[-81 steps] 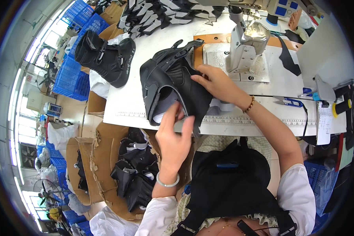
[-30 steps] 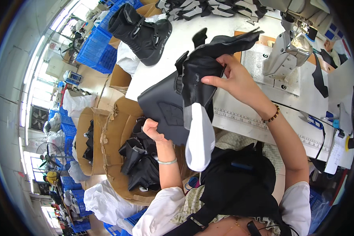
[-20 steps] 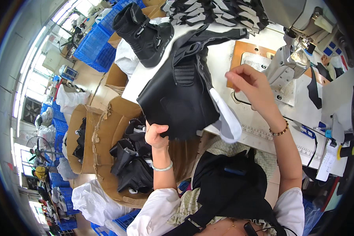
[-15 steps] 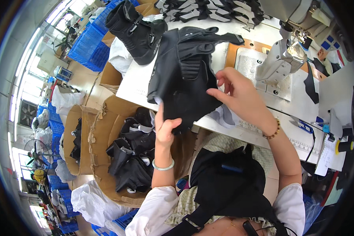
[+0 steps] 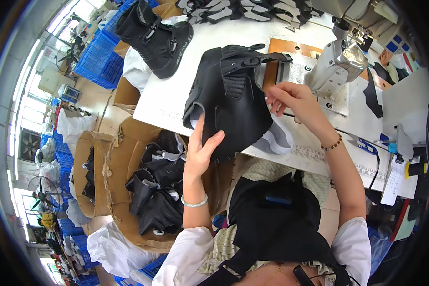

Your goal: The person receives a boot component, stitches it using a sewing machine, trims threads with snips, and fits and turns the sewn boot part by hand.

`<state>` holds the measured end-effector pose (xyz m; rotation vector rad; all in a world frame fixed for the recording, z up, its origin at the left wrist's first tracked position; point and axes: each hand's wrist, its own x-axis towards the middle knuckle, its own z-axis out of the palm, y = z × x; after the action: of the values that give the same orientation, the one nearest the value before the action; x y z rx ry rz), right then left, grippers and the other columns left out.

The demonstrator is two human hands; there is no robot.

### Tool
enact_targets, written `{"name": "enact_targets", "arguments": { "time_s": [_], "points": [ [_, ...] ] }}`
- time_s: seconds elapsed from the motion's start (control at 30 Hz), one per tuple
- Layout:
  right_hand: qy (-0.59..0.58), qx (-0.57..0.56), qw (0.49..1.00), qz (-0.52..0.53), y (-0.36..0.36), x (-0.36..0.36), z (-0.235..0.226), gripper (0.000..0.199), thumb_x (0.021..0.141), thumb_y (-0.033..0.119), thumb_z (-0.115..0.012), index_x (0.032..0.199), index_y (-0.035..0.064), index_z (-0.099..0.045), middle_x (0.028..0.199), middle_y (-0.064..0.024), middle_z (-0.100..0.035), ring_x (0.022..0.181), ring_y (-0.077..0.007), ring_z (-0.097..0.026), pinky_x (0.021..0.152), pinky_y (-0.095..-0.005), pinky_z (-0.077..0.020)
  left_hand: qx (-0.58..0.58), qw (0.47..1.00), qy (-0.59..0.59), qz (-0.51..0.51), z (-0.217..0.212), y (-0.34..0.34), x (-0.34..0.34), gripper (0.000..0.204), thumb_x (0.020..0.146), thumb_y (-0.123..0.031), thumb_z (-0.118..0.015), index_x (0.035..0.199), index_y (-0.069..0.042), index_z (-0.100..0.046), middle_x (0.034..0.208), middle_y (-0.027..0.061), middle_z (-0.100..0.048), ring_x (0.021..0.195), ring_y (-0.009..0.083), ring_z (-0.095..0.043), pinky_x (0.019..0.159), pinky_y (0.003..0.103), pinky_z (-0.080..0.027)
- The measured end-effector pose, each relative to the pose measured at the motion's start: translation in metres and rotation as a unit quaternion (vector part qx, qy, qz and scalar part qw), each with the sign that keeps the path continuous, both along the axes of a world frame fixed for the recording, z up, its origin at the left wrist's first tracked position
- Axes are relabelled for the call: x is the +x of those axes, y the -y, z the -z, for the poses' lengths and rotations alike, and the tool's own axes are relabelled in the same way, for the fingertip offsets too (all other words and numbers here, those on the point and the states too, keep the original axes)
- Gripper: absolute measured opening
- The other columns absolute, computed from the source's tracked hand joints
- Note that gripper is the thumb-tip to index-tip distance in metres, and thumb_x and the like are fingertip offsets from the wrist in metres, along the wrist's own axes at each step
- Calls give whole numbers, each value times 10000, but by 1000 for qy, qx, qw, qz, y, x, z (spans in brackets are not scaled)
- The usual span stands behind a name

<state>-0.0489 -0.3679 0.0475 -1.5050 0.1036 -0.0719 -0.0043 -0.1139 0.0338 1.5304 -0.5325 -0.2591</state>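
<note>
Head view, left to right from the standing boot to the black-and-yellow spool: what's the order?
Standing black boot → black boot upper → right hand → sewing machine's metal head → white note sheet → black-and-yellow spool.

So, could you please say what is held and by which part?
The left hand holds the black boot upper by its near edge; whether the right hand grips it is unclear.

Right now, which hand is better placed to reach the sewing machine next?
Probably the right hand: it is nearer the sewing machine, beside the boot upper. The left hand is farther away, holding the boot upper's lower left edge.
</note>
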Motion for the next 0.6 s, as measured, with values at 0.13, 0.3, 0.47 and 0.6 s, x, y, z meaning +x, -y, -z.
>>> {"name": "enact_targets", "arguments": {
  "time_s": [0.13, 0.3, 0.47, 0.6],
  "points": [
    [61, -168, 981, 81, 0, -11, -9, 158, 862, 141, -564, 926, -1, -588, 741, -34, -615, 619, -98, -564, 560, -222, -450, -105, 985, -132, -41, 2, -17, -4, 384, 779, -12, -581, 1150, 60, -511, 1035, 88, -597, 917, 178, -583, 825, 286, -457],
    [123, -311, 940, 66, -9, -20, -24, 142, 849, 92, -558, 964, 10, -568, 801, -77, -616, 683, -154, -588, 625, -252, -471, -330, 897, -238, -172, 10, -64, 14, 310, 750, 3, -500, 1052, 50, -556, 989, 167, -612, 863, 273, -623, 776, 408, -516],
    [344, -452, 823, 18, -42, -18, -43, 293, 798, 58, -595, 1085, 67, -537, 1069, -103, -544, 884, -261, -564, 727, -318, -482, -456, 847, -242, -125, 27, -97, 31, 333, 784, -81, -481, 1089, 41, -534, 1040, 175, -587, 914, 285, -588, 828, 423, -473],
    [393, -479, 785, -4, -57, -12, -57, 369, 742, 120, -662, 1079, 44, -530, 1116, -87, -510, 998, -265, -507, 818, -336, -416, -473, 844, -237, -88, 46, -93, 25, 367, 806, -139, -458, 1123, 37, -512, 1086, 182, -561, 973, 298, -551, 873, 434, -431]
  ]
}}
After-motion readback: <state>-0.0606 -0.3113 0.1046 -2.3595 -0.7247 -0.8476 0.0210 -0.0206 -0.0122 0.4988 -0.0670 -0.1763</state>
